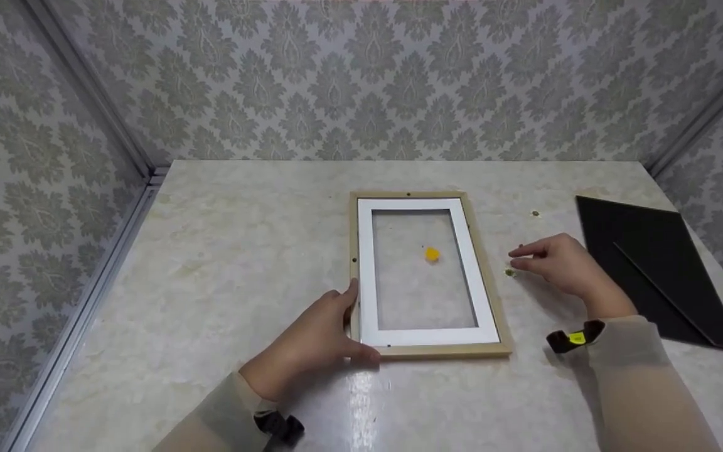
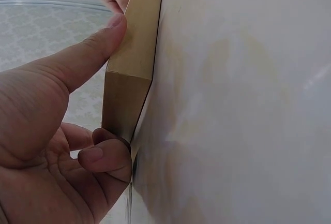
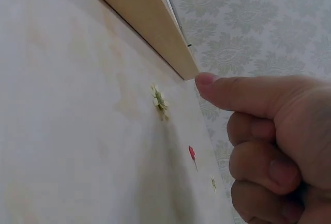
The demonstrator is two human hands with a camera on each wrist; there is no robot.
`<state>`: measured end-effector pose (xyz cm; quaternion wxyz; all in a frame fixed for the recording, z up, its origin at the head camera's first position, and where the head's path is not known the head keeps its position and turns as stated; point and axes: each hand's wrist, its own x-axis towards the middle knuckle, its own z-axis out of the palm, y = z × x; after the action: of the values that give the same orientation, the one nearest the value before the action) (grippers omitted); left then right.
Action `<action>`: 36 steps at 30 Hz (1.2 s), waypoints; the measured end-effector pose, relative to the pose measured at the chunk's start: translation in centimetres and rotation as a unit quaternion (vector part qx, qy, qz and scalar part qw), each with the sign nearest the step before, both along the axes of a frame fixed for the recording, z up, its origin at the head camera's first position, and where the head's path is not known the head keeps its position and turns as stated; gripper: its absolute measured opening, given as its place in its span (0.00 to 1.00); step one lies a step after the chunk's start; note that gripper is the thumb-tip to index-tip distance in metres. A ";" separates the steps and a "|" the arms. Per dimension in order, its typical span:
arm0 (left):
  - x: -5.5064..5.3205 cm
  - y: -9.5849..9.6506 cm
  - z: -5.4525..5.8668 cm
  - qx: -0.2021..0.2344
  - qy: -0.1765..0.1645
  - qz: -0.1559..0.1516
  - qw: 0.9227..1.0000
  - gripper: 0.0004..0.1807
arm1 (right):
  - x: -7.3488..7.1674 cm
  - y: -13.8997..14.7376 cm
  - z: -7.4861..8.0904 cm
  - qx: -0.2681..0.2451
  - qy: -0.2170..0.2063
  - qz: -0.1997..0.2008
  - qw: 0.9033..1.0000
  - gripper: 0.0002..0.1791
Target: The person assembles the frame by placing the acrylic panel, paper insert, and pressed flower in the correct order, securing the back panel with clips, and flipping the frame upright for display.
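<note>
A light wooden picture frame (image 1: 504, 349) with a white inner mat (image 1: 368, 314) lies on the table. My left hand (image 1: 314, 336) holds its near left corner; in the left wrist view the thumb presses one outer side and curled fingers (image 2: 106, 157) the other. A small yellow-orange piece, perhaps a petal (image 1: 432, 254), shows inside the mat's opening. My right hand (image 1: 556, 263) hovers right of the frame, thumb and forefinger apart with nothing visible between them. Below it lie a small pale green dried flower (image 3: 160, 103) and a thin-stemmed red piece (image 3: 192, 153).
Another small flower (image 1: 536, 214) lies farther back on the table. Two overlapping black boards (image 1: 637, 232) rest at the right, partly behind my right forearm. Patterned walls (image 1: 374, 81) stand behind and at both sides of the marbled table (image 1: 223, 238).
</note>
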<state>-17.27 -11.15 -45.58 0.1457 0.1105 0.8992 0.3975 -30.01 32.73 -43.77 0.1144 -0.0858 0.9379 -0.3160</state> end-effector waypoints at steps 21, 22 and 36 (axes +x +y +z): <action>0.0 0.1 0.4 0.004 0.000 -0.010 1.000 0.81 | -0.1 -0.5 -1.2 0.016 0.025 0.009 1.000 0.13; 0.0 0.0 0.4 0.003 0.000 -0.010 1.000 0.81 | -0.2 -0.5 -1.2 0.008 0.020 0.006 1.000 0.13; -0.1 -0.3 -0.1 -0.002 0.007 -0.017 1.000 0.81 | 0.0 -3.5 0.9 -0.152 -0.042 -0.004 0.988 0.21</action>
<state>-17.39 -11.44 -45.72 0.1460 0.1280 0.8990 0.3925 -30.03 29.21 -42.86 0.1379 -0.0850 0.8739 -0.4583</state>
